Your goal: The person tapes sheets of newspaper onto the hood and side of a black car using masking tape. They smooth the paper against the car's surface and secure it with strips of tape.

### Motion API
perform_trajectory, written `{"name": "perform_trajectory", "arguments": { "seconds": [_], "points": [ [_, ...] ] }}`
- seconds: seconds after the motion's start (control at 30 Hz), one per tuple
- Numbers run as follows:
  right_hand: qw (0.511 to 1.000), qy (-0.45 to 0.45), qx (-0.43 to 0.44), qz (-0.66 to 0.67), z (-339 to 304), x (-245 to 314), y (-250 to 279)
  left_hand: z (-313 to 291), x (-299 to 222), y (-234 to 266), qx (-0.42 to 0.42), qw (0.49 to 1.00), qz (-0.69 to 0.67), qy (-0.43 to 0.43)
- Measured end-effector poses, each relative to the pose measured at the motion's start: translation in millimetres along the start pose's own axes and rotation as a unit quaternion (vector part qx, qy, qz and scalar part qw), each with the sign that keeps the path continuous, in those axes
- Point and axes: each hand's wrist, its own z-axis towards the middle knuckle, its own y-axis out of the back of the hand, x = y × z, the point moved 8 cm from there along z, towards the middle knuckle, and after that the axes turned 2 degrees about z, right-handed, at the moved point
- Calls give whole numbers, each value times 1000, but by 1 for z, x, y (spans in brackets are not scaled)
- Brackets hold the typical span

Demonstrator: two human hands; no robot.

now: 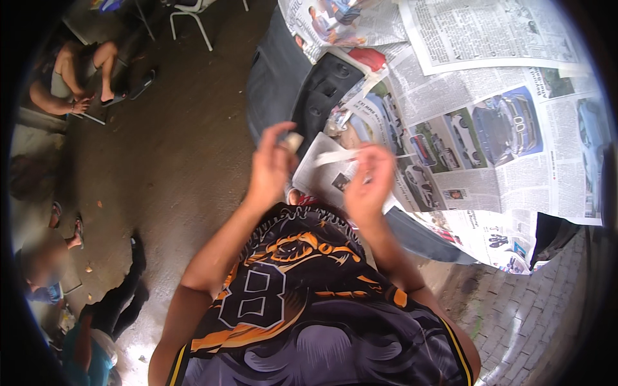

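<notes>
My left hand [270, 164] is raised in front of me, fingers pinched on a small beige roll of tape [293, 141]. A pale strip of tape [338, 156] runs from near the roll to my right hand [370, 180], which grips its other end together with a piece of newspaper [322, 174]. Both hands hover beside a dark car body [283, 83] whose surface is covered with taped-on newspaper sheets [489, 122].
Bare dirt floor [174, 148] lies to the left. A person sits on the ground at the far left top [77, 77], and other people crouch at the lower left [96, 321]. A white chair's legs [193, 16] stand at the top. Brick paving [534, 302] shows at lower right.
</notes>
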Motion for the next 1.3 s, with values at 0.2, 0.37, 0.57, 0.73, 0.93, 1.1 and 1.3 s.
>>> {"name": "perform_trajectory", "arguments": {
  "seconds": [0.2,0.37,0.57,0.73,0.93,1.1,1.3],
  "points": [
    [976,-108,111,-152,96,30,60,21,-21,-7,96,992,81,-11],
    [960,7,221,-170,125,57,30,37,-112,-66,210,972,-110,9],
    [944,29,250,-214,153,65,29,44,-127,-95,252,953,-166,16],
    [931,158,205,-258,180,90,30,49,-111,-98,236,956,-165,64],
    [774,377,265,-433,209,82,-1,59,-103,-110,245,950,-192,32],
    [749,380,287,-461,215,68,0,80,-129,-108,219,954,-203,-8],
    [747,378,288,-465,214,68,-2,112,-151,-120,177,964,-199,-6]
  ]
}}
